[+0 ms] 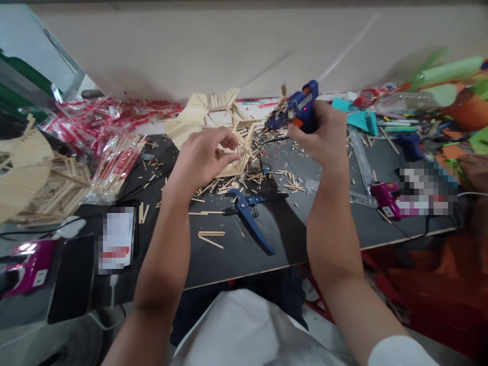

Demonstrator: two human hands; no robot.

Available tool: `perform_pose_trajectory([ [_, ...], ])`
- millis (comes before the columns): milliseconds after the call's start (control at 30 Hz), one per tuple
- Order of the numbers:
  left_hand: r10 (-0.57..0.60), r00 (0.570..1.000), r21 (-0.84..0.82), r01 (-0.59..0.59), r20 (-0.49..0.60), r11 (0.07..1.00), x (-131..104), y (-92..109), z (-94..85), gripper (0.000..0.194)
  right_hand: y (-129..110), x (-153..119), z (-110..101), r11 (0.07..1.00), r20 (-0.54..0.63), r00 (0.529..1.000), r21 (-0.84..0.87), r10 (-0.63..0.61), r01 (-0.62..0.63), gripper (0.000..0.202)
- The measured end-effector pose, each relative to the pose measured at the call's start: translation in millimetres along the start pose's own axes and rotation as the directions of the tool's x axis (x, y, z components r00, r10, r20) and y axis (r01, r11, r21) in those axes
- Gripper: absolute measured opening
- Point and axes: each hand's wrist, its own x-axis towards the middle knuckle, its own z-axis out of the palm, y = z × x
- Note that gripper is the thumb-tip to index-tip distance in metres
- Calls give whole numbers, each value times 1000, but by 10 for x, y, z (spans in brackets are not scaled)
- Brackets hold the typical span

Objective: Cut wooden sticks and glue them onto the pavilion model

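Note:
My right hand (324, 129) is closed round the handle of a blue hot glue gun (301, 108). Its dirty, glue-crusted nozzle points left and down, just right of a model built from thin wooden sticks (186, 119). Over the near side of that model is my left hand (206, 157), thumb and forefinger curved with a gap between them. Stick slats show through this gap; the other fingers are partly hidden. Below lie blue-handled cutters (253, 218) among cut stick pieces (211, 234).
A second stick model (25, 173) stands at left beside red-and-clear chopstick wrappers (110, 168). A phone (116, 239) and magenta power sockets (32, 264) lie on the dark table. Clear rulers (360, 157) and coloured paper are at right, near another person's hand (475, 170).

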Motion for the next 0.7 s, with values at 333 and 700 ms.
perform_pose_trajectory([
  [333,20,999,24,-21,29,999,27,44,6,12,-105,117,-100,977,79,981,-108,-175,183,20],
  [700,-31,997,13,30,64,999,51,87,27,15,-120,159,-66,985,200,973,-101,-115,137,15],
])
